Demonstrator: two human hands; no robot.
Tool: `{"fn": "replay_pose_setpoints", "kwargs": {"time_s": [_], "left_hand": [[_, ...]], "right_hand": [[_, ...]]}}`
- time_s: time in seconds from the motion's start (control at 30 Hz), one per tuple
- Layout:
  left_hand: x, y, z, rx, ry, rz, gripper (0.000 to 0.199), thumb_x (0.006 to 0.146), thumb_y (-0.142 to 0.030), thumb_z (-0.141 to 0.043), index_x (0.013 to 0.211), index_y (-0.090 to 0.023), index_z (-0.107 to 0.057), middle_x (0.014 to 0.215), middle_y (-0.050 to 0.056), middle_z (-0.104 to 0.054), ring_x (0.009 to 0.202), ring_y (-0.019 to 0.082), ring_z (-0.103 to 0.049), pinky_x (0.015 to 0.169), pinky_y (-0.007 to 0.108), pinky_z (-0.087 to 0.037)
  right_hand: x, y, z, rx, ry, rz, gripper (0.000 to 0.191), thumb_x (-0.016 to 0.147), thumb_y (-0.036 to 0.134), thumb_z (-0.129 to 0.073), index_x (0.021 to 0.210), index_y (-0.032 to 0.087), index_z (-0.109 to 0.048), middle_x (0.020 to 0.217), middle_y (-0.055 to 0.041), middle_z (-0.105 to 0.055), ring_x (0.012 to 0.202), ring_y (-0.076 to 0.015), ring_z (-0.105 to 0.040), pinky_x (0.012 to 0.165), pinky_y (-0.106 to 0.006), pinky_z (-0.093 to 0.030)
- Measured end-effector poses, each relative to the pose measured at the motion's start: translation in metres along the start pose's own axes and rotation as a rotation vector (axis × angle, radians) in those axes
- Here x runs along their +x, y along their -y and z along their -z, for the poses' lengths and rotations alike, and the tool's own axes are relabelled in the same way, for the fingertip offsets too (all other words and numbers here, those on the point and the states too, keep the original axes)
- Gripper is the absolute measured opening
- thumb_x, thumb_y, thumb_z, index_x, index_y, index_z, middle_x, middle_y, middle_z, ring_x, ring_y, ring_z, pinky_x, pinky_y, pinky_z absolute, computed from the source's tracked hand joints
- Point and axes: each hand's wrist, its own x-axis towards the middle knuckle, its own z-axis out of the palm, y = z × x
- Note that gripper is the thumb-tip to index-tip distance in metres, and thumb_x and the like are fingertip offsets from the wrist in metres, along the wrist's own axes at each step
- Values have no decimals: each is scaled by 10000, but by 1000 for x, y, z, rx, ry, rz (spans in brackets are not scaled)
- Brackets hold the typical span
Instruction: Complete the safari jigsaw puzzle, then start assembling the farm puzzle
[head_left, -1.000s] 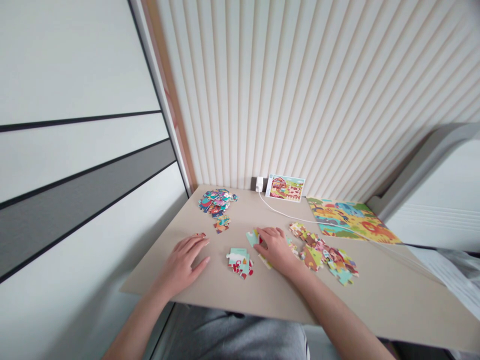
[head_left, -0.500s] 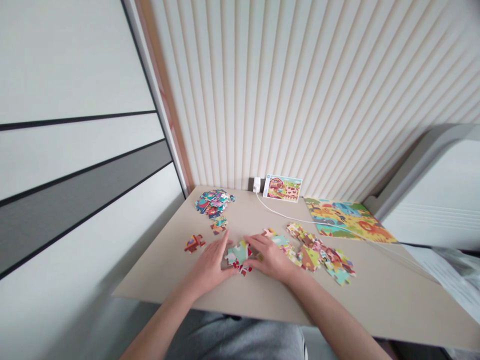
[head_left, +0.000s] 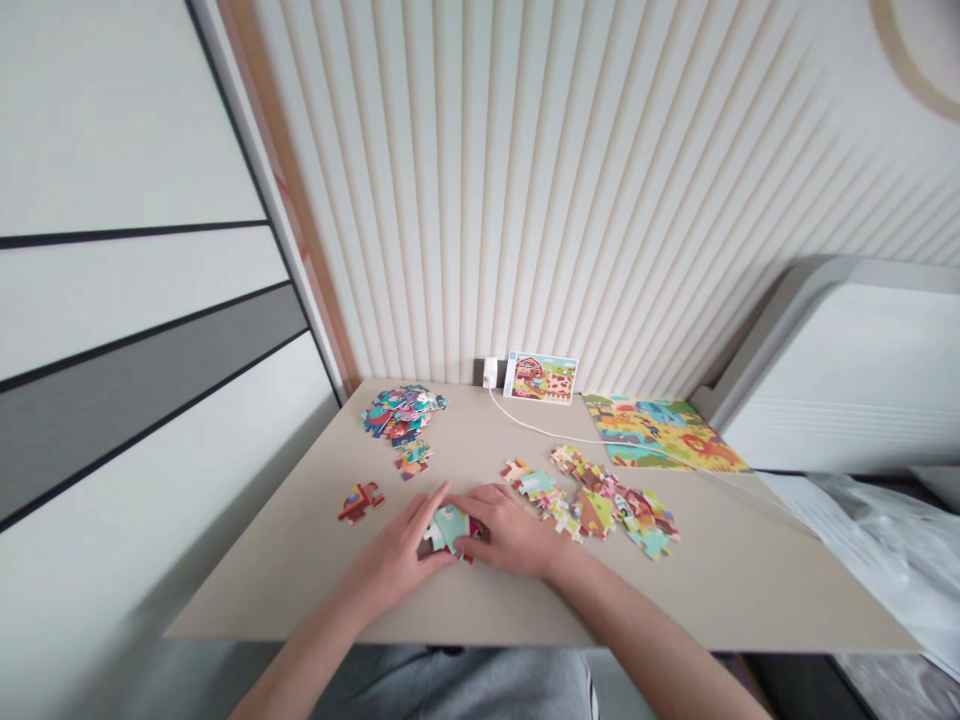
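A small cluster of puzzle pieces (head_left: pixel 448 528), pale green with some red, lies on the table between my hands. My left hand (head_left: pixel 401 548) touches its left side, thumb and fingers curved around the edge. From the right, my right hand (head_left: pixel 506 528) holds the cluster, its fingers over the upper right and its thumb at the lower right. The hands cover parts of the cluster. A joined red puzzle section (head_left: pixel 361 502) lies left of my left hand. Loose pieces (head_left: pixel 598 512) in yellow, green and pink spread out to the right of my right hand.
A pile of blue and purple pieces (head_left: pixel 401 412) is at the table's back left, with an orange piece group (head_left: pixel 414 459) below. A farm picture card (head_left: pixel 541 377) leans on the wall beside a white charger (head_left: pixel 490 373). Its cable crosses an animal picture (head_left: pixel 667 433).
The view has shifted, so the table things appear further left. My hands have drawn closer together around the cluster, and more of its red part is covered.
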Motion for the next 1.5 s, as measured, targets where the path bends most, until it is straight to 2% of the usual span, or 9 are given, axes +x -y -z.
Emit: {"fn": "replay_pose_setpoints", "kwargs": {"time_s": [0.1, 0.37, 0.5, 0.73, 1.07, 1.23, 1.3, 1.37, 1.5], "left_hand": [[-2, -1, -1, 1, 12, -24, 925, 897, -246, -728, 1637, -390, -192, 1528, 109, -515, 1373, 315, -558, 1067, 443, -541], [0, 5, -5, -37, 7, -19, 926, 921, -224, -694, 1653, -334, -137, 1599, 126, -458, 1437, 315, -501, 1129, 469, -498], [2, 5, -4, -50, 28, -11, 896, 918, -256, -708, 1643, -330, -186, 1571, 116, -501, 1401, 301, -544, 1129, 459, -501], [2, 5, -6, 16, -37, -45, 845, 921, -295, -703, 1630, -330, -246, 1524, 124, -540, 1395, 322, -539, 1139, 514, -483], [3, 2, -2, 24, 9, -50, 843, 924, -276, -705, 1626, -356, -246, 1478, 95, -581, 1352, 301, -571, 1109, 486, -511], [3, -3, 0, 35, 1, -57, 843, 933, -282, -693, 1632, -351, -229, 1487, 96, -575, 1347, 292, -574, 1108, 473, -507], [2, -5, 2, 42, 14, -55, 855, 926, -282, -697, 1637, -342, -224, 1497, 106, -564, 1350, 300, -569, 1111, 477, -502], [2, -8, 3, 51, 34, -52, 853, 928, -270, -684, 1640, -335, -220, 1503, 111, -557, 1356, 304, -560, 1119, 484, -493], [2, -12, 7, 69, 44, -66, 856, 933, -266, -670, 1647, -321, -201, 1515, 116, -543, 1372, 310, -540, 1140, 498, -470]], "right_hand": [[2, -1, -1, 64, 12, -28, 725, 905, 399, -735, 1553, 254, -445, 1169, -93, -676, 1111, -261, -630, 1040, -395, -449], [0, -1, -10, 294, -52, -64, 820, 868, 237, -724, 1599, 307, -359, 1365, -81, -526, 1176, -198, -600, 1030, -299, -487], [-1, 1, -11, 178, -59, -68, 804, 879, 293, -713, 1600, 261, -358, 1426, -115, -541, 1269, -252, -559, 1101, -368, -430], [-5, 5, -8, -51, -9, -45, 701, 955, 417, -634, 1585, 254, -372, 1213, -114, -658, 1177, -282, -590, 1095, -455, -385], [-5, 4, -12, 66, -6, -41, 744, 889, 289, -698, 1568, 247, -396, 1281, -113, -659, 1195, -273, -611, 1071, -414, -447], [-7, 4, 4, 40, -57, -3, 626, 969, 401, -642, 1547, 269, -441, 1405, -119, -602, 1284, -255, -572, 1099, -407, -439], [-11, -4, 18, -45, -130, -55, 489, 1000, 396, -602, 1471, 280, -542, 1422, -118, -595, 1310, -258, -555, 1119, -432, -417], [-19, -18, 33, -169, -205, -197, 380, 1012, 389, -577, 1370, 274, -637, 1374, -127, -627, 1294, -278, -561, 1113, -468, -409], [-41, -49, 55, -319, -180, -469, 436, 953, 505, -640, 1315, 264, -683, 1298, -118, -676, 1221, -296, -605, 1090, -463, -414]]}}
